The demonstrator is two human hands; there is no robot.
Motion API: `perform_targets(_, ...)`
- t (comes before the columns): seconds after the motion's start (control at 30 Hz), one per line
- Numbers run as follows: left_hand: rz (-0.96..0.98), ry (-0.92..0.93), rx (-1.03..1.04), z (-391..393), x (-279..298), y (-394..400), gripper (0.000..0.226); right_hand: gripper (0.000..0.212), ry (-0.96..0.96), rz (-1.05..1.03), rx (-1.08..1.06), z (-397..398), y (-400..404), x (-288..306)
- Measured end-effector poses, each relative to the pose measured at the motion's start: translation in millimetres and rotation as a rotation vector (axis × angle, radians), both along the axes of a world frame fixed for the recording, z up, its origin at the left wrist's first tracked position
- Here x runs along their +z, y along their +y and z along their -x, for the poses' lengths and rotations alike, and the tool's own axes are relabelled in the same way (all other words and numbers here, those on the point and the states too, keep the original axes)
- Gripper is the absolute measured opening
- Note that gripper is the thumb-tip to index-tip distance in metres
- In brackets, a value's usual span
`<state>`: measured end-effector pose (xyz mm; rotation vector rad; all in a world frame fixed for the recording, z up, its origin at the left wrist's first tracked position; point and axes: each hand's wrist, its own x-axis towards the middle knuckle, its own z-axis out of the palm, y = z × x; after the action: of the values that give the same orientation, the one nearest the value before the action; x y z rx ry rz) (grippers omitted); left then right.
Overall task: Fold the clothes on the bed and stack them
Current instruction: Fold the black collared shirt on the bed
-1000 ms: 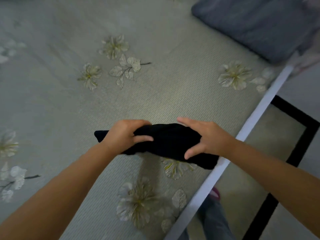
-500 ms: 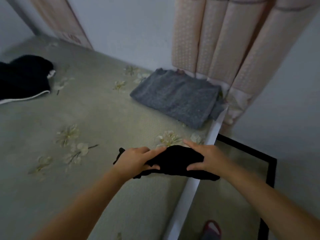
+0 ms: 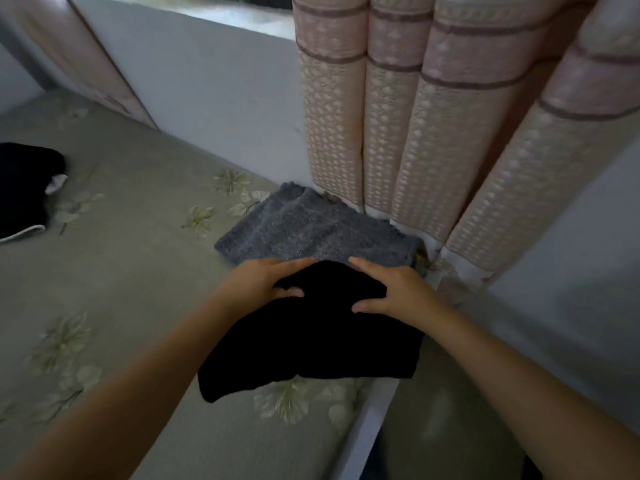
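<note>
We hold the folded black garment (image 3: 311, 337) between us — left hand (image 3: 266, 282) and right hand (image 3: 388, 289) each pinching its far edge, thumbs underneath — its near end sagging over the bed (image 3: 138, 271) edge. The stacking step seems in hand; next it wants lowering squarely onto the grey folded garment (image 3: 311, 230) just beyond. Farther off lie another dark garment (image 3: 24, 188), the wall and the pink curtain (image 3: 415, 116).

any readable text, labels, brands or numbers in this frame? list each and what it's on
None legible.
Black garment, held by the left hand and the right hand: no print or tag shows.
Grey folded garment: plain knit, no label showing.
Black clothing at the left edge: white trim only, no lettering.
Curtain and bedsheet: woven and floral patterns, no words.
</note>
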<state>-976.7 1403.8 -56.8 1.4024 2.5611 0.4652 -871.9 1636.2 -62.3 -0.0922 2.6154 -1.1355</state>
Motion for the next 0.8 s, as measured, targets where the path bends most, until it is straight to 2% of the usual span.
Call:
perform_targets(0.07, -0.075, 0.132, -0.02, 44, 12, 25, 0.078, 0.078, 0.166, -0.08, -0.094, 33, 16, 13)
perform_targets(0.13, -0.195, 0.285, -0.125, 83, 25, 45, 0.075, 0.078, 0.453, -0.198, -0.167, 60, 25, 26)
perform_targets(0.2, -0.221, 0.368, -0.227, 119, 32, 61, 0.065, 0.071, 0.684, -0.331, -0.201, 80, 28, 29)
perform_targets(0.27, -0.206, 0.41, -0.307, 153, 24, 69, 0.059, 0.066, 0.769, -0.468, -0.194, 99, 26, 19)
perform_targets(0.33, -0.173, 0.438, -0.35, 179, -1, 68, 0.058, 0.066, 0.751, -0.515, -0.191, 113, 18, -9)
perform_targets(0.4, -0.05, 0.427, -0.362, 195, -45, 61, 0.058, 0.07, 0.634, -0.555, -0.181, 123, 5, -51)
perform_targets(0.47, 0.35, 0.289, -0.294, 191, -96, 47, 0.054, 0.073, 0.323, -0.698, -0.068, 125, -11, -95)
perform_targets(0.53, 0.682, 0.062, -0.191, 171, -146, 26, 0.068, 0.074, 0.009, -0.705, -0.023, 110, -21, -139)
perform_targets(0.57, 0.717, 0.005, -0.143, 158, -166, 17, 0.073, 0.076, -0.042, -0.68, -0.012, 102, -25, -150)
perform_targets(0.63, 0.675, -0.03, -0.051, 135, -193, 7, 0.072, 0.078, 0.006, -0.685, 0.0, 89, -27, -165)
perform_targets(0.8, 0.571, -0.053, 0.089, 106, -212, 12, 0.068, 0.068, 0.133, -0.707, -0.008, 87, -24, -181)
